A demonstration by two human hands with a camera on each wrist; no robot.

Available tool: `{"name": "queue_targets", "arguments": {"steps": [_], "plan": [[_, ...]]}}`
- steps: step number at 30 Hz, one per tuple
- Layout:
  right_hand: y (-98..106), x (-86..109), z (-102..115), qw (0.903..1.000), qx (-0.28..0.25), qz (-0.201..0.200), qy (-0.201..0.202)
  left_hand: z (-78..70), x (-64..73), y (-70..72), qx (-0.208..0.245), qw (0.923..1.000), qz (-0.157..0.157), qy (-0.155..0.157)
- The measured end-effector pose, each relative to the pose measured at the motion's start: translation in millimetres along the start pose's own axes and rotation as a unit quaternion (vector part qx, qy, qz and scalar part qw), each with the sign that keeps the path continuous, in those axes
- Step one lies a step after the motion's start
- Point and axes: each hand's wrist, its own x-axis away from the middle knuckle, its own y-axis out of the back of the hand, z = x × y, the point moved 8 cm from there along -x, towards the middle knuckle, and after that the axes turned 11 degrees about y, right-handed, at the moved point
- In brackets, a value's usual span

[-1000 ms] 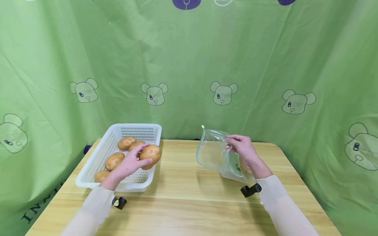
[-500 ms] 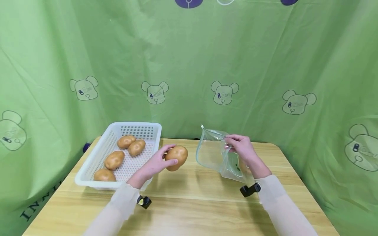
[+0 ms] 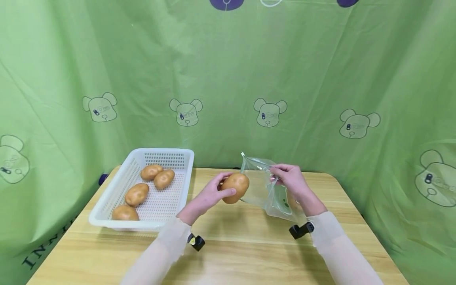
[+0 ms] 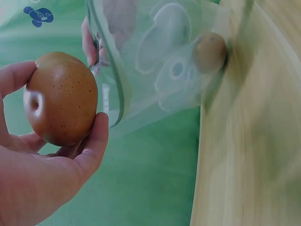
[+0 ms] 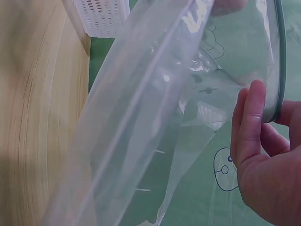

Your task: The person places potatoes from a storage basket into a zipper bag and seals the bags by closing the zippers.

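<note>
Potato (image 3: 236, 188) clamped in left fingers (image 4: 97, 137), near open bag (image 3: 257, 189), right fingers (image 5: 253, 120) pinching rim (image 5: 282, 52)

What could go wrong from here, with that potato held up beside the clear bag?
Two things, perhaps. The potato could slip and drop onto the table, since the left hand holds it up in the air. It might also bump the edge of the soft bag and push it shut, as the right hand grips only one side of its mouth.
</note>
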Motion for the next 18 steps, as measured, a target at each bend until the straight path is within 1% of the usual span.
{"name": "queue_targets", "arguments": {"steps": [5,8,15,18], "plan": [[0,-0.2,0,0.9999,0.012,0.004,0.003,-0.3,-7.9,-13.8,0.010,0.9998,0.012,0.008],[0,-0.3,1,0.9998,0.016,0.005,0.002,-2.2,-10.9,-20.3,0.005,0.9997,0.022,0.006],[-1,-0.6,3,0.9998,0.020,0.009,0.000,-7.9,-15.9,-28.5,-0.004,0.9996,0.025,-0.009],[-1,-0.5,3,0.9997,0.023,0.012,-0.001,-8.4,-18.0,-32.5,-0.007,0.9994,0.032,-0.007]]}}
